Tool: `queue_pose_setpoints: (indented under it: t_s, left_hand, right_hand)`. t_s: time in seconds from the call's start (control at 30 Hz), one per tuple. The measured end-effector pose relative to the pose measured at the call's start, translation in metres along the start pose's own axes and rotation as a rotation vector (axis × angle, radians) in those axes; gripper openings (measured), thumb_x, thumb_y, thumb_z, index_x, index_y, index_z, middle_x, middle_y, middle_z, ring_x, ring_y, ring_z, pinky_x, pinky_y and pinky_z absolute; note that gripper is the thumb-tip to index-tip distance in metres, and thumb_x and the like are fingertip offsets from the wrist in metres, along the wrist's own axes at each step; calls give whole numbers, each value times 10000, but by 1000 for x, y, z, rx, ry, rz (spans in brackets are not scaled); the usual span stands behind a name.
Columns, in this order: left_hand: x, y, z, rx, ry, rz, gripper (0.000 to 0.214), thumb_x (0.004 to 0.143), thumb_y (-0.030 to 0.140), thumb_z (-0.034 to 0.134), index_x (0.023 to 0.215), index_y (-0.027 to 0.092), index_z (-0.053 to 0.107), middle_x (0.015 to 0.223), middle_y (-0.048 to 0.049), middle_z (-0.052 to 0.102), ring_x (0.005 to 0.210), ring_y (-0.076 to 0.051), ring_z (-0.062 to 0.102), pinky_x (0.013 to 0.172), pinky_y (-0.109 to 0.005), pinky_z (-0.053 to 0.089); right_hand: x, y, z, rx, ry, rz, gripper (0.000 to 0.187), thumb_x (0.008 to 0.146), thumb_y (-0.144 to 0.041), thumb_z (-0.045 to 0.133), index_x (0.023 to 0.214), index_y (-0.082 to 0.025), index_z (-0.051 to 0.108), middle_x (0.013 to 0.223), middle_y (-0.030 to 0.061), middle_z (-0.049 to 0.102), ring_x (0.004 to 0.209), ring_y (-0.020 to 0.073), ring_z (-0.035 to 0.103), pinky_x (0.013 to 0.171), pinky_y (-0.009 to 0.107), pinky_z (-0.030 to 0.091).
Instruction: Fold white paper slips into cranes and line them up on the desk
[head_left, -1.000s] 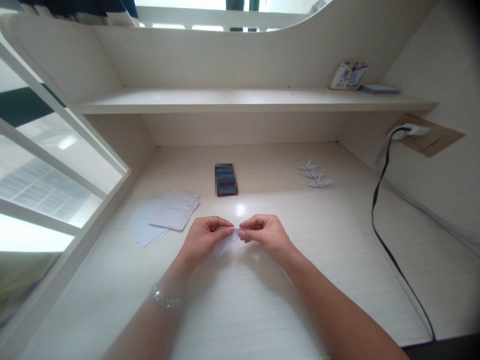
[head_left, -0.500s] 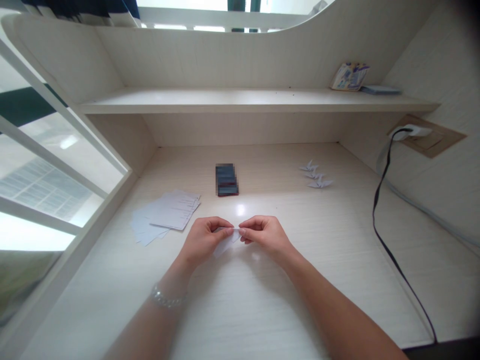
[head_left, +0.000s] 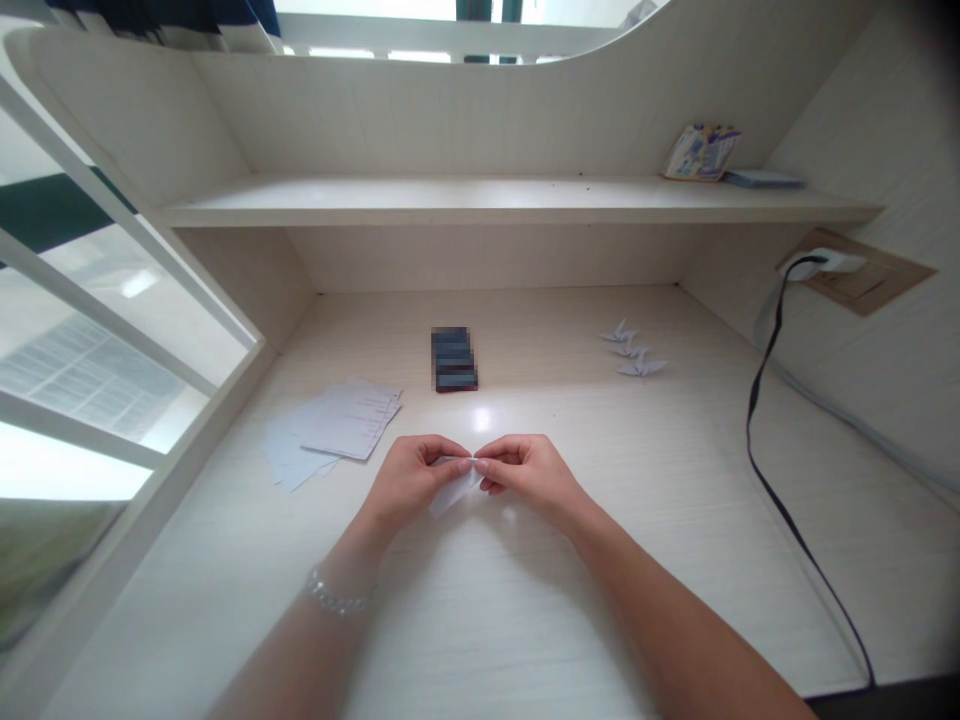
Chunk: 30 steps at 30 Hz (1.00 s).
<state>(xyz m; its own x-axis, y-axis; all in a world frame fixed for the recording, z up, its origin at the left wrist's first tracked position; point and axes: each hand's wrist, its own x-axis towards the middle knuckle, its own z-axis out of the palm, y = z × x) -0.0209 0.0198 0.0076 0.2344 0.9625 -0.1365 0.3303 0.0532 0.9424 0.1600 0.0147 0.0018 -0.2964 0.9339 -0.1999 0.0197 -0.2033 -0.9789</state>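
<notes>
Between my two hands, above the middle of the desk, is a small folded white piece of paper (head_left: 451, 494). My left hand (head_left: 416, 476) pinches its upper edge between thumb and fingers. From the other side my right hand (head_left: 526, 468) pinches the same paper, its fingertips almost touching those of the left. Part of the paper is hidden behind the fingers. Three small folded paper cranes (head_left: 639, 368) stand in a row at the back right. A fanned stack of white paper sheets (head_left: 349, 418) lies to the left of my left hand.
A dark, pixelated rectangular object (head_left: 453, 360) lies behind my hands. On the right, a black cable (head_left: 752, 420) runs from a wall socket (head_left: 862, 272) down across the desk. The shelf (head_left: 465, 195) above holds a colourful packet (head_left: 701, 153) and a flat bluish item (head_left: 762, 179).
My fingertips have come slightly closer together on the folded paper, with the left hand shifting a little to the right. Everything else stays in place.
</notes>
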Motion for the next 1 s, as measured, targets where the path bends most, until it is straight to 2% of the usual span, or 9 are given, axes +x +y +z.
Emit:
queue_pose_setpoints:
  t_s: [0.33,1.0]
  left_hand:
    - [-2,2,0,-25,-36,-24,250,704,369,658,829,160,718,741,-66,711,614,-148,585,512,-223,410]
    - [-1,0,0,-84,-59,-60,247,676,350,685,824,154,715,742,-72,707,603,-144,573,523,-229,415]
  right_hand:
    - [-2,-3,-1,-25,3,-10,234,675,-295,685,825,-117,714,636,44,666,604,144,624,598,270,503]
    - [-2,-6,1,-32,17,0,185,661,-227,677,798,-110,721,613,38,663,580,136,613,579,258,499]
